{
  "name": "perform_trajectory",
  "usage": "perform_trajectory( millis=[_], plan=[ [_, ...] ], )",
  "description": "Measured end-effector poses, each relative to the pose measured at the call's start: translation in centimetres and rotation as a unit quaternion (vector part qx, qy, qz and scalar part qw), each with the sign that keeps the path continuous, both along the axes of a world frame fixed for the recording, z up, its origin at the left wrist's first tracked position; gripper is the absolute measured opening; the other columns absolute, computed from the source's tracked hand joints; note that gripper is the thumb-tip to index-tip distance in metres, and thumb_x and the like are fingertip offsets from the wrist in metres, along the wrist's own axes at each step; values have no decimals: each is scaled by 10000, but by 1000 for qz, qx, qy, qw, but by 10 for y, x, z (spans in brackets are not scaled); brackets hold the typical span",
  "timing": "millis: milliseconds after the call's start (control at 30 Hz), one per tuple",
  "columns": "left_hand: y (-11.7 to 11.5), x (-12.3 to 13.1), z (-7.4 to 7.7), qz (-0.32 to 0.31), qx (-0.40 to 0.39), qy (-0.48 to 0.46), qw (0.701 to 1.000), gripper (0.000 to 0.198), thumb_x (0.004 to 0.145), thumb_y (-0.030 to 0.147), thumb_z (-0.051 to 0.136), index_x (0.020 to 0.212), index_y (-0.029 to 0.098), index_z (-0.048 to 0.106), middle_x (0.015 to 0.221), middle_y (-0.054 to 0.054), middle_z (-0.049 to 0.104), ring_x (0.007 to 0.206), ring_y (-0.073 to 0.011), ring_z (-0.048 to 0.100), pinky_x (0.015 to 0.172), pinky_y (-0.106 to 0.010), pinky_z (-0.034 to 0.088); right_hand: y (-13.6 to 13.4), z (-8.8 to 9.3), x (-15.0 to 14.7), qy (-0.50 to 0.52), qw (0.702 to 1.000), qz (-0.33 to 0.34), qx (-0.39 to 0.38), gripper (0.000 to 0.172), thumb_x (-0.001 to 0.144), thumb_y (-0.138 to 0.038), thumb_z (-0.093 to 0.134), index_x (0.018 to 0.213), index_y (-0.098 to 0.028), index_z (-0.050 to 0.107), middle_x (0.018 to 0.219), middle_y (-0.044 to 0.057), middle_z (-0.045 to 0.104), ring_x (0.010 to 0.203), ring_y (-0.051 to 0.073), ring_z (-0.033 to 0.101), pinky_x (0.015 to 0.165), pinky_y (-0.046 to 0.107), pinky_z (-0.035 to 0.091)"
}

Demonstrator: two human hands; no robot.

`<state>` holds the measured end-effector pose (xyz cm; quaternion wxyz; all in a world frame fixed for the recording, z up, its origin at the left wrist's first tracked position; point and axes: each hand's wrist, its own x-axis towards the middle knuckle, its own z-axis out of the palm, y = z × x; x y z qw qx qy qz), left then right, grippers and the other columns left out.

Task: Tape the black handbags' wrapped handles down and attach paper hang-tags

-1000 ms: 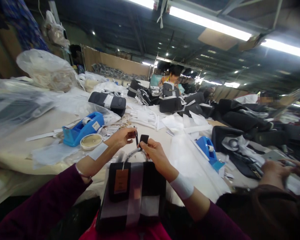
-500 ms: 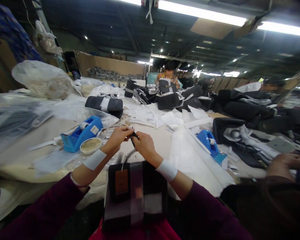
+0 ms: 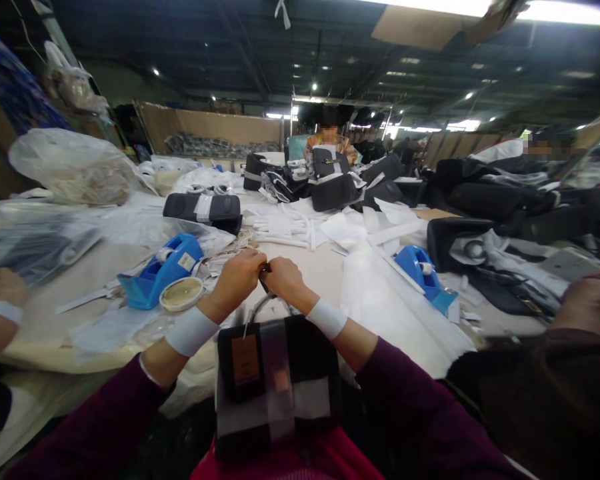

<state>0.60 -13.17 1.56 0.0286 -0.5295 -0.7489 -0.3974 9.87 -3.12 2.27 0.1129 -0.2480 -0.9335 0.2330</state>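
A black handbag (image 3: 300, 353) with an orange tag and a wrapped strip down its front stands upright in my lap against the table edge. Its thin handle (image 3: 261, 305) arches up from the top. My left hand (image 3: 237, 280) and my right hand (image 3: 286, 279) are pressed close together just above the handle, both pinched on a small black strap piece (image 3: 265, 269) between them. White bands wrap both my wrists.
A blue tape dispenser (image 3: 160, 270) and a small round dish (image 3: 181, 293) lie left of my hands; a second blue dispenser (image 3: 423, 270) lies right. Black bags and white wrapping cover the far table. Other people's hands show at the left edge (image 3: 0, 288) and right edge (image 3: 593, 300).
My hands have come together: the black strap piece, held apart and upright a second ago, is now closed between both pinches. The view tipped slightly down, and a person's hand appeared at the left.
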Motion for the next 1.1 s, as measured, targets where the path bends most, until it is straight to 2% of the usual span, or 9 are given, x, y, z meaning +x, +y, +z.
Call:
perform_trajectory(
  millis=[233, 400, 500, 600, 700, 767, 867, 967, 1100],
  plan=[
    [0, 3, -8, 3, 0, 244, 970, 223, 904, 143, 425, 861, 167, 642, 860, -84, 626, 834, -208, 575, 772, -309, 444, 3, -5, 3, 4, 999, -14, -34, 325, 833, -322, 487, 993, -153, 714, 1036, 147, 719, 957, 263, 672, 744, 304, 472],
    [-6, 5, -8, -19, -4, 321, 947, 259, 871, 69, 402, 856, 144, 649, 859, -101, 632, 859, -216, 588, 773, -320, 474, 4, -1, 2, -3, 998, -5, -59, 333, 820, -335, 509, 999, -139, 709, 1016, 152, 722, 918, 250, 677, 715, 288, 469],
    [-11, 2, -6, -39, 25, 237, 970, 253, 879, 114, 427, 920, 154, 673, 868, -84, 644, 822, -194, 602, 762, -311, 482, 3, -2, 4, 17, 997, 8, -80, 290, 816, -320, 497, 940, -153, 699, 963, 126, 727, 869, 234, 674, 687, 281, 462],
    [-15, -4, -5, -48, 37, 59, 996, 229, 881, 217, 485, 971, 168, 690, 798, -43, 648, 666, -147, 594, 686, -284, 483, 1, -6, 7, 65, 995, 2, -75, 250, 805, -286, 491, 948, -155, 649, 955, 119, 719, 861, 244, 665, 680, 298, 464],
    [-19, -8, -3, -43, 30, -162, 985, 284, 819, 323, 602, 1042, 159, 668, 756, -22, 654, 605, -139, 596, 620, -273, 487, 1, -9, 11, 110, 990, 22, -86, 324, 799, -319, 537, 1072, -146, 554, 910, 110, 709, 788, 237, 657, 649, 306, 473],
    [-20, -9, -3, -43, 13, -256, 966, 295, 747, 348, 689, 961, 146, 671, 720, -11, 643, 581, -133, 582, 576, -255, 474, 3, -8, 15, 114, 984, 60, -125, 345, 793, -314, 575, 1091, -153, 507, 786, 66, 693, 665, 197, 633, 583, 276, 467],
    [-22, -9, -2, -58, 11, -301, 952, 234, 693, 337, 753, 785, 148, 650, 695, 0, 624, 584, -122, 576, 571, -238, 458, 8, -3, 22, 82, 947, 152, -271, 233, 861, -272, 515, 1068, -178, 461, 648, -5, 642, 491, 130, 570, 463, 214, 436],
    [-20, -12, -6, -72, 47, -333, 939, 227, 679, 309, 778, 758, 155, 633, 688, 3, 633, 592, -123, 585, 592, -241, 455, 18, -1, 25, 82, 890, 215, -393, 181, 930, -219, 373, 1090, -200, 456, 679, -19, 641, 417, 98, 551, 396, 184, 424],
    [-15, -24, -19, -93, 95, -346, 929, 206, 673, 253, 799, 740, 147, 635, 657, 5, 633, 601, -106, 563, 621, -225, 432, 33, -10, 13, 172, 888, 225, -361, 196, 799, -96, 514, 964, -181, 578, 797, -20, 625, 400, 38, 493, 365, 146, 370]
  ],
)
